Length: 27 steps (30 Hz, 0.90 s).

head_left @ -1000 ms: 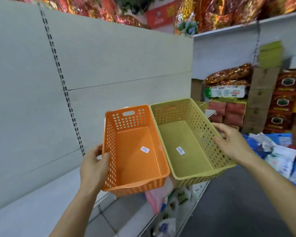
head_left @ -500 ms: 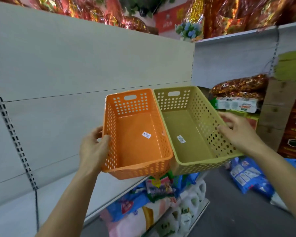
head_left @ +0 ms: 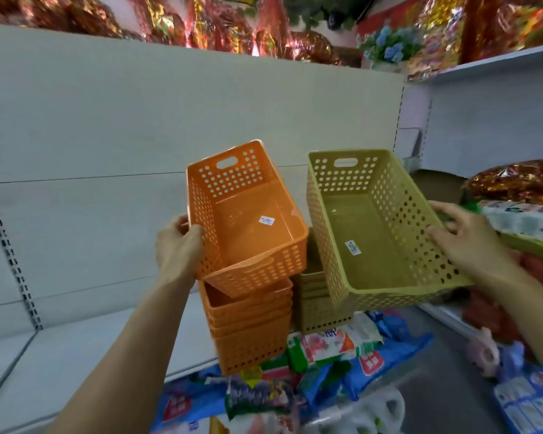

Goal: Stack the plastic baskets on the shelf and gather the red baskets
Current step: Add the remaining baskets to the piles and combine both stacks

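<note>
Pale shelving panels [head_left: 176, 120] fill the upper left and centre of the frame, with a bare white shelf board [head_left: 76, 364] running along the lower left and foil-wrapped goods [head_left: 201, 26] lining the top edge. Bagged products [head_left: 342, 364] lie heaped at lower centre, and further packaged stock [head_left: 521, 220] sits at the right edge. Right of centre, the olive-green basket [head_left: 376, 233] is held level in the air; the right hand [head_left: 464, 242] grips its right long wall, thumb inside the perforated wall and fingers outside. Left of centre, the orange basket [head_left: 248, 220] is tilted, its near end lowered onto a stack of orange baskets [head_left: 251, 327]; the left hand [head_left: 177, 245] grips its left wall, thumb over the rim and fingers behind. Just right of the orange stack, partly hidden beneath the raised green one, stands a stack of olive-green baskets [head_left: 317, 305]. Each held basket carries a small white price label [head_left: 266, 220] on its floor.
</note>
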Motion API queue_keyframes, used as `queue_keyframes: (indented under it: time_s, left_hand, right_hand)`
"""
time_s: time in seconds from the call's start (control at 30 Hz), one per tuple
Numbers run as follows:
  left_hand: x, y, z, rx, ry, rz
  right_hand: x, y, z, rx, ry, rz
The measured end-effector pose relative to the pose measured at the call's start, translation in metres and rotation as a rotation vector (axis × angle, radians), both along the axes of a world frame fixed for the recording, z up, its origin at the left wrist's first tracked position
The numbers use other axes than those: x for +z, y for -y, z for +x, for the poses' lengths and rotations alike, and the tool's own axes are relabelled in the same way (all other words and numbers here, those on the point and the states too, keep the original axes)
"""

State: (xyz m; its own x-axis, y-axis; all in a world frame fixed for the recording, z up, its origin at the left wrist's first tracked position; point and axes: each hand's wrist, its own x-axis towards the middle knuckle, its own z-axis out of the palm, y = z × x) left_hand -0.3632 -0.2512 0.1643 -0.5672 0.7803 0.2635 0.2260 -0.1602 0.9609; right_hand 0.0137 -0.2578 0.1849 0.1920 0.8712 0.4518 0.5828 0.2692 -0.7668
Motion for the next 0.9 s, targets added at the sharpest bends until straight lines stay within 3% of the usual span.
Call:
queue_keyframes:
  time_s: [0.3, 0.47, 0.6, 0.9]
  left_hand:
    - [-0.026, -0.035, 0.017, 0.198, -0.129, -0.197]
    - [-0.034, -0.043, -0.001, 0.18, -0.109, -0.333]
    - [-0.039, -0.041, -0.004, 0.17, -0.069, -0.344]
    - [-0.049, -0.055, 0.005, 0.054, -0.16, -0.368]
  right_hand:
    - [0.001, -0.095, 0.016, 0.124, -0.084, 0.042]
    - [-0.015, -0.15, -0.008, 0.111, -0.081, 0.043]
    - [-0.034, -0.178, -0.027, 0.068, -0.061, 0.011]
    - [-0.048, -0.218, -0.036, 0.112, 0.009, -0.199]
